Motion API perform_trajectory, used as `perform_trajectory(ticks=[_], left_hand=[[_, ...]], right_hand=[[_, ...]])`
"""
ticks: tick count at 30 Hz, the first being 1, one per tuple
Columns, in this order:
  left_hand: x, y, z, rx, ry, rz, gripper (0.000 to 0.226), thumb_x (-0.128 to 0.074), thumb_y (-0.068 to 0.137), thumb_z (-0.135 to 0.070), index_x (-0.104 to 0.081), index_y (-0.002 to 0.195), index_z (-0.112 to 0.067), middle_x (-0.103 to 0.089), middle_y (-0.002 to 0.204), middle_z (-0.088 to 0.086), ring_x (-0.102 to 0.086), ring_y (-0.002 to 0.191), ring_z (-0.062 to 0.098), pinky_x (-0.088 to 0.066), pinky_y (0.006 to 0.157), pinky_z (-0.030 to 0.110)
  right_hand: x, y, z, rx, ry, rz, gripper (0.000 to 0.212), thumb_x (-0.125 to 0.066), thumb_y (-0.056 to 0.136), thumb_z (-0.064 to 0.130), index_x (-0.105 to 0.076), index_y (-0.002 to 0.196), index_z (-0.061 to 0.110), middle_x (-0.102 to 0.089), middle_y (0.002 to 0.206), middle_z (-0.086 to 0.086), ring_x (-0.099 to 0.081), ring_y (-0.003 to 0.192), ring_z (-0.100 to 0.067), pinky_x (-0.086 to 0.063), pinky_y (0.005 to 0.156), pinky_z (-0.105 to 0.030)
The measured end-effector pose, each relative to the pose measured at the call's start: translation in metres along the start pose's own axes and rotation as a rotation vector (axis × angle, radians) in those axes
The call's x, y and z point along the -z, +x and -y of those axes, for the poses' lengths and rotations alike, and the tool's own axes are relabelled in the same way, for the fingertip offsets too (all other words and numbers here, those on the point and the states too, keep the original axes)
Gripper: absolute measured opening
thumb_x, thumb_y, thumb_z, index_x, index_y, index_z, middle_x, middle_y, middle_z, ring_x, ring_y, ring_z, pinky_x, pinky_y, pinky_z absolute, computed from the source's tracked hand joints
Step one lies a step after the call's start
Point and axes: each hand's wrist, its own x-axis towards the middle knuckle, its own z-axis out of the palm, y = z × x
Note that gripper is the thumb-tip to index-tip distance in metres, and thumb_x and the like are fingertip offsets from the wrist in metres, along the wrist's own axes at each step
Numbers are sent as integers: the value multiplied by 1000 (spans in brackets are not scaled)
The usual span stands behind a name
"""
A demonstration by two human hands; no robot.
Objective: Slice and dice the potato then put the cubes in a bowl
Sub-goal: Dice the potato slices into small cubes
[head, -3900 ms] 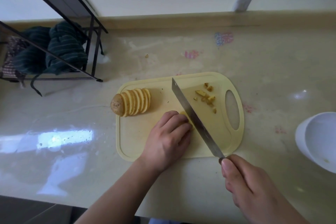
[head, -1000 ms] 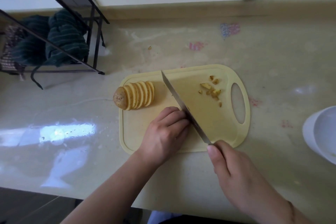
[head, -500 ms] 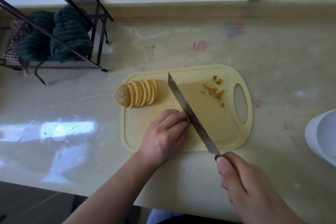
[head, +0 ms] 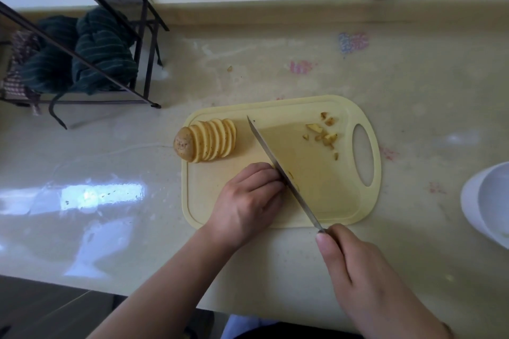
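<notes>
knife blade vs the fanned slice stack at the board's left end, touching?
Apart. The head view shows bare cutting board between the knife blade and the fanned slice stack; the blade runs beside the left hand instead.

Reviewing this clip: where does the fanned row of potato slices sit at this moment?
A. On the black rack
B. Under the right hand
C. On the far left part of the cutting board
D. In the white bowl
C: the potato slices lie fanned on the far left part of the cutting board, apart from both hands.
</notes>
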Motion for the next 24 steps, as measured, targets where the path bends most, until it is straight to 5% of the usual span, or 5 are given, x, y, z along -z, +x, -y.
perform_trajectory(ticks=[7,11,14,18,24], left_hand=[[-2,-1,-3,10,-12,-19,4,-73,89,2,-76,91,3,-72,99,14,-67,93,32,-57,85,36],[0,-4,-7,38,-19,-37,4,-75,90,-1,-77,92,2,-72,100,12,-68,94,30,-57,84,38],[10,-13,-9,78,-68,-103,6,-71,90,0,-76,93,0,-71,100,12,-66,95,29,-56,84,38],[44,-22,-24,75,-25,-316,13,-63,87,1,-61,91,-11,-54,90,5,-54,81,26,-44,78,30],[58,1,-38,-14,97,104,19,-76,91,-28,-75,99,-11,-67,98,5,-62,81,26,-53,69,37]], right_hand=[[-7,12,-3,4,127,-27,48,-22,81,70,-43,72,28,-51,57,-5,-45,49,-13,-36,53,-35],[2,3,-6,-45,193,6,44,-27,78,71,-47,75,31,-45,52,-5,-38,41,-9,-31,46,-27],[15,-4,-13,1,16,-57,45,-26,79,74,-49,82,36,-51,51,5,-47,44,-7,-35,46,-21],[25,-9,-28,158,-405,-137,51,-23,90,65,-58,87,28,-55,56,12,-56,43,-14,-40,37,-28],[21,-6,-43,435,-653,-227,62,-24,94,57,-69,85,15,-61,62,1,-56,42,-24,-38,31,-30]])
